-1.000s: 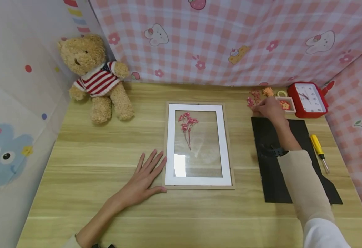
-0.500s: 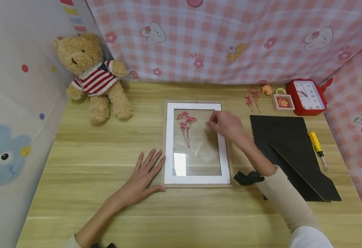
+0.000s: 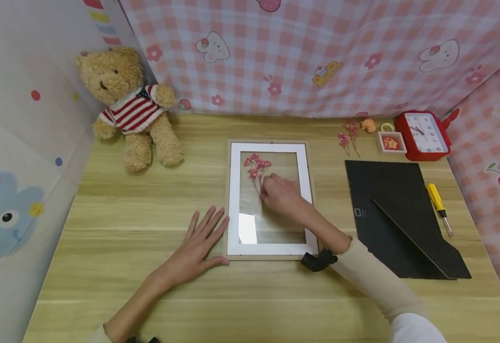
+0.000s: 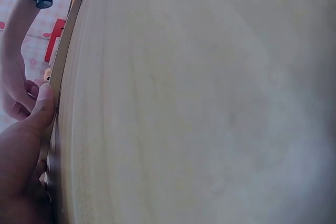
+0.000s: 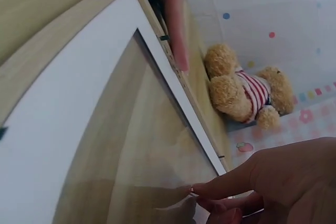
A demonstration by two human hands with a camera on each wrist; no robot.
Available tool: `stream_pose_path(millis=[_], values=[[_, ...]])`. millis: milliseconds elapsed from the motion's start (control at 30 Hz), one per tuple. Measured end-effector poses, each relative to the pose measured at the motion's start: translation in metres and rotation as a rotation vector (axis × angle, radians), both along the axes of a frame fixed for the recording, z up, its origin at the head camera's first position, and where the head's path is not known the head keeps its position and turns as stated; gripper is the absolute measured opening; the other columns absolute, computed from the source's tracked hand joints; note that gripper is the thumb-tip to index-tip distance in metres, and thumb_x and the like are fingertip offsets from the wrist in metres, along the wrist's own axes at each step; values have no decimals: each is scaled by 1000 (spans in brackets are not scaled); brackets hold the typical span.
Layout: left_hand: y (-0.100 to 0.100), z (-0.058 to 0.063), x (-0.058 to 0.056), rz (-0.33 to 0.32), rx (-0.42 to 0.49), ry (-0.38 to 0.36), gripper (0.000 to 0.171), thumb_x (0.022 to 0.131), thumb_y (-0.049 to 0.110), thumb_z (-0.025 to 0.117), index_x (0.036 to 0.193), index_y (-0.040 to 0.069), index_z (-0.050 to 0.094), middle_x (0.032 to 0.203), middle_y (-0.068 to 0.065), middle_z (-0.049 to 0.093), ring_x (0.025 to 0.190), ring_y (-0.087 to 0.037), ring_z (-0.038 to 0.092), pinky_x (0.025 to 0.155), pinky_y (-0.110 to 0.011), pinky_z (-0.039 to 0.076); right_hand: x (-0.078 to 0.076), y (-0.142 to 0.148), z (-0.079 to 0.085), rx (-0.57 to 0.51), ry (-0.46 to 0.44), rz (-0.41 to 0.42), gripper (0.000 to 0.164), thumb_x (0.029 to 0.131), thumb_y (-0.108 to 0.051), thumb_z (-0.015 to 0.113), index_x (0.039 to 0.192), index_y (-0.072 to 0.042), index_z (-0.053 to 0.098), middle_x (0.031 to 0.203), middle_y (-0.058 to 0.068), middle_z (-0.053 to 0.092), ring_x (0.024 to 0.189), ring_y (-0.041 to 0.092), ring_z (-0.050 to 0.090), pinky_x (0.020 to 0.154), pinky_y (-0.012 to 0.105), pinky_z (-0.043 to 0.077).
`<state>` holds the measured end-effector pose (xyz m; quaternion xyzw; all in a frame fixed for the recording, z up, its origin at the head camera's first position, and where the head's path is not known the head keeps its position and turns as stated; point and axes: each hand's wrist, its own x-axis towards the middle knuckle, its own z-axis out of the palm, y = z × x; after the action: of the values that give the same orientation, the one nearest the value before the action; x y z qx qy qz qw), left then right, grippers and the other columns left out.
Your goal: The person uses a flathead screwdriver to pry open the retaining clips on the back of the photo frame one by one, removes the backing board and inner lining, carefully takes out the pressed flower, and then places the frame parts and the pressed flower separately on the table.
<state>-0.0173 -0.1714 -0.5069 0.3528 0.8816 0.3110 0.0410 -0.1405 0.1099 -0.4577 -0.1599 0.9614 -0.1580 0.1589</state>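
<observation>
A wooden picture frame with a white mat lies on the table, a clear pane in its middle. On the pane, towards its upper left, is a sprig of pink dried flowers. My left hand lies flat on the table, fingers spread, fingertips and thumb at the frame's left edge. Over the pane, by the sprig's stem, my right hand is curled. In the right wrist view, its thumb and finger pinch a tiny pale piece close over the glass; its kind I cannot tell.
A black backing board with a stand flap lies right of the frame, beside a yellow screwdriver. Behind are more dried sprigs, an orange flower, a small box and a red clock. A teddy bear sits back left.
My right hand has moved left from the dried flowers at the back right, across the frame's right side, down to the sprig's stem. The left hand has stayed still.
</observation>
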Motion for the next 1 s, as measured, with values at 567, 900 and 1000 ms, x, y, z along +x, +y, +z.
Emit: stream_pose_path(millis=[567,900,1000], values=[[0,-1,1,0,3,7,98,106,68,47,172,-1,27,180,-28,19,171,-40,3,136,-49,-18,-11,26,15,-197,-208,-100,18,105,-17,71,105,-1,80,103,13,79,83,19,64,72,32,53],[1,0,1,-2,-4,5,97,106,66,48,172,-2,27,180,-27,19,172,-39,3,136,-49,-18,-32,88,36,-432,-258,-284,23,110,-17,66,110,4,75,108,17,72,89,19,55,73,30,45],[1,1,1,0,-2,2,97,106,66,48,172,-2,27,180,-27,19,172,-39,3,136,-49,-18,-41,114,43,-432,-254,-347,28,112,-20,64,118,6,74,109,18,69,86,18,53,70,30,44]])
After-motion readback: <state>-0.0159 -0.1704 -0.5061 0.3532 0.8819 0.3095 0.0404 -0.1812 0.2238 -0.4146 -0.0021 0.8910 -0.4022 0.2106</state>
